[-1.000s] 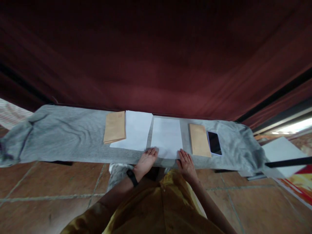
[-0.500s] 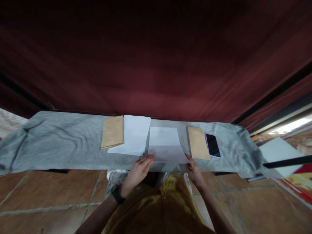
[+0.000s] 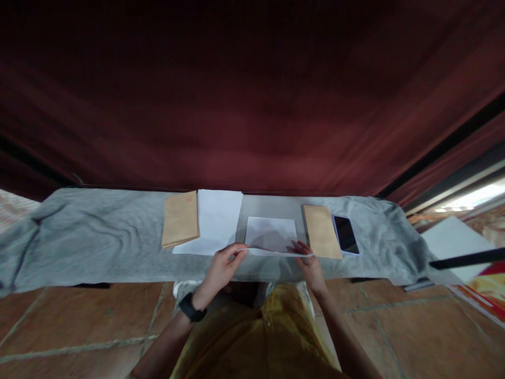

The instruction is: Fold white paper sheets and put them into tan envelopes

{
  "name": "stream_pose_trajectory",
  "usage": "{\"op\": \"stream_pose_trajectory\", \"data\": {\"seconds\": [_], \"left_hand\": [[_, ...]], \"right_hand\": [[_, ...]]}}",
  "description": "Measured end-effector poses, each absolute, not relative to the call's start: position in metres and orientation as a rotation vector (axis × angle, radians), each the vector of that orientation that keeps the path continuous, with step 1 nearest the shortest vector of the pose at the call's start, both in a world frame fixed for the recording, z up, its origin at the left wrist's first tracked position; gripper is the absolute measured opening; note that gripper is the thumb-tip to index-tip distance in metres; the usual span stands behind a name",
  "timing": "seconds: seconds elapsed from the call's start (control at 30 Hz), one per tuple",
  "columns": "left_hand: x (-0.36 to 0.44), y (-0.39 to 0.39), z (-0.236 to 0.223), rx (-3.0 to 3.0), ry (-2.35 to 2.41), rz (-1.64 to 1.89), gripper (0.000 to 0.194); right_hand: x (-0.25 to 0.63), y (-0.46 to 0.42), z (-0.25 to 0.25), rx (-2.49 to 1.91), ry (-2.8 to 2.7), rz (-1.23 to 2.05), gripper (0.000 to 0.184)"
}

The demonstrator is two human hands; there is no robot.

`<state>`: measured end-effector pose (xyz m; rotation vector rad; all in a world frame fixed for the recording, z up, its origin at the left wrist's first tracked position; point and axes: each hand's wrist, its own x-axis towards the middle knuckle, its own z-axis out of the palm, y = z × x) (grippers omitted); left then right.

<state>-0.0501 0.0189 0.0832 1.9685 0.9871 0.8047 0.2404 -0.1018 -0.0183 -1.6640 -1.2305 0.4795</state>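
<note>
**Near edge of the white rectangular paper sheet (image 3: 271, 232) raised between your 2 hands, far part unheld**

Watch for skew first. If 1 of your hands lifts or pulls ahead of the other, the bend across the sheet could set as a slanted crease. The far part has no hand on it and appears to rest on the soft grey fabric cover (image 3: 98, 231), so a tug at the near edge could drag the whole sheet. Thin paper may also buckle mid-edge, where nothing supports it. Your right hand (image 3: 311, 267) works close to the flat brown paper envelope (image 3: 322, 231); a wide sweep could nudge it towards the dark-screened phone with a pale purple rim (image 3: 346, 235).

The sheet lies ahead of your fingers, between the white paper stack (image 3: 219, 218) and that envelope. Your left hand (image 3: 221, 267) pinches its near left corner between thumb and forefinger. On the right, your fingers are spread on the far side of the raised edge, which crosses in front of them; your thumb is unclear, so I can't tell whether that hand grips or only steadies.
</note>
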Motion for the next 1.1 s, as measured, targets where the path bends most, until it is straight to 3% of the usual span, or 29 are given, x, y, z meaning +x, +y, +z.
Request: {"op": "stream_pose_trajectory", "data": {"seconds": [0.1, 0.2, 0.27, 0.53, 0.67, 0.77, 1.0, 1.1], "left_hand": [[-0.039, 0.031, 0.073, 1.880, 1.055, 0.859, 0.032], [-0.024, 0.039, 0.055, 1.777, 1.102, 0.898, 0.064], [-0.013, 0.041, 0.042, 1.737, 1.153, 0.869, 0.071], [0.007, 0.037, 0.015, 1.748, 1.303, 0.731, 0.067], [0.006, 0.040, 0.016, 1.651, 1.289, 0.801, 0.040], [0.001, 0.045, 0.037, 1.631, 1.274, 0.911, 0.012], [-0.010, 0.042, 0.151, 1.533, 0.948, 1.254, 0.026], [-0.009, 0.037, 0.173, 1.450, 0.862, 1.221, 0.037]], "right_hand": [[0.236, -0.099, -0.022, -1.845, -1.188, 0.412, 0.038], [0.234, -0.095, -0.024, -2.000, -1.155, 0.351, 0.046], [0.234, -0.092, -0.023, -2.046, -1.166, 0.312, 0.048], [0.229, -0.087, -0.015, -2.115, -1.148, 0.280, 0.033], [0.229, -0.086, -0.006, -2.004, -1.087, 0.340, 0.036], [0.231, -0.085, 0.019, -1.852, -1.034, 0.398, 0.040], [0.238, -0.082, 0.122, -1.552, -0.986, 0.156, 0.026], [0.242, -0.071, 0.145, -1.519, -0.966, 0.077, 0.024]]}}
